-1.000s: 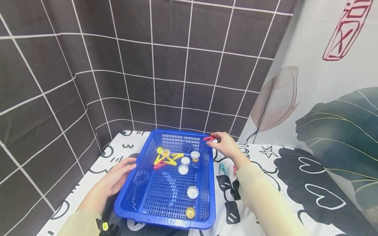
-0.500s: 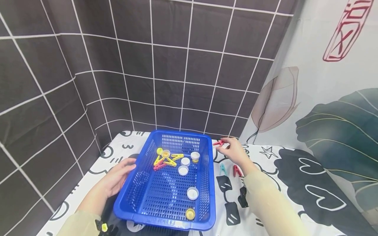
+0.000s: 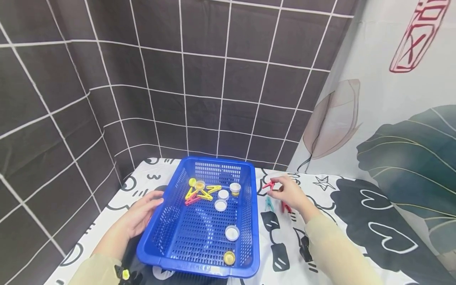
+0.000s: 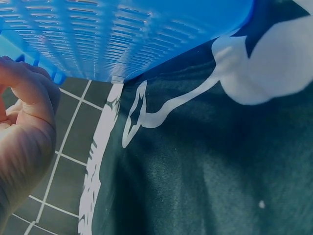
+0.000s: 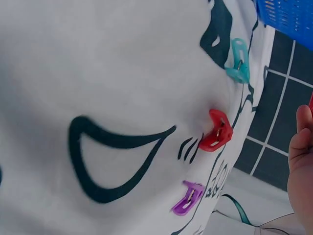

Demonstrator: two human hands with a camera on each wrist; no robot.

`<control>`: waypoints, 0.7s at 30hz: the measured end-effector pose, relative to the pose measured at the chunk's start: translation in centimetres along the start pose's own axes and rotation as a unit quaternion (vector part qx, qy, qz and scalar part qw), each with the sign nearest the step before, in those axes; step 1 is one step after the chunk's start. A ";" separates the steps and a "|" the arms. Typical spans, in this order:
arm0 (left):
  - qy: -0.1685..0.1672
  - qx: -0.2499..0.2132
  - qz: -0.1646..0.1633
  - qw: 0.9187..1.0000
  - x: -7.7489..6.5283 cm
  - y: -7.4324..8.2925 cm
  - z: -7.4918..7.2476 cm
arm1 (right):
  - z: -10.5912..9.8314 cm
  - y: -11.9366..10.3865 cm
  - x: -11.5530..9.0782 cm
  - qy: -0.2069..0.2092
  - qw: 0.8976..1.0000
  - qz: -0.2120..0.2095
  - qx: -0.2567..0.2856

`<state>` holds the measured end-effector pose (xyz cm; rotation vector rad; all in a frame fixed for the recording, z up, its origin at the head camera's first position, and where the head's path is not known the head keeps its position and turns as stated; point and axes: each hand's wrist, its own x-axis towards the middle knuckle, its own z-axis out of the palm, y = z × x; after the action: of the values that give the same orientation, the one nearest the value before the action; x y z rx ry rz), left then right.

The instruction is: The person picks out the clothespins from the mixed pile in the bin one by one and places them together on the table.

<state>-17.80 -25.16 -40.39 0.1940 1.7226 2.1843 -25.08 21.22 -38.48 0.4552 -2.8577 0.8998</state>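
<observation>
In the head view a blue plastic basket [image 3: 167, 229] sits on the patterned cloth. My right hand [image 3: 290, 194] pinches a red clothespin [image 3: 269, 185] between thumb and fingertips, just outside the basket's far right side. Below it on the cloth lie a teal clothespin [image 3: 269, 204] and another red clothespin [image 3: 286, 207], partly behind the hand. The right wrist view adds a purple clothespin [image 5: 189, 198]. My left hand [image 3: 142, 211] touches the basket's left side with its fingers loosely extended. Inside the basket are several yellow clothespins [image 3: 214, 189] and a red clothespin [image 3: 192, 199].
White round lids [image 3: 232, 233] and yellowish round lids [image 3: 229, 258] also lie in the basket. A dark wall hanging with white grid lines [image 3: 203, 111] rises behind the cloth [image 3: 317, 206], and a pale leaf-print curtain [image 3: 377, 118] hangs at the right.
My right hand has carried the red clothespin from the basket's far right rim outward and nearer to me, over the cloth. The left hand and the basket have stayed in place.
</observation>
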 end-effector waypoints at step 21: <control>0.005 0.005 -0.003 1.000 0.0 0.0 0.0 | 0.6 0.2 -2.4 -0.055 0.996 -0.065 0.025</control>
<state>-17.78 -25.15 -40.38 0.1824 1.7368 2.1770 -22.82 21.60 -39.55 0.7098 -2.8672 0.9529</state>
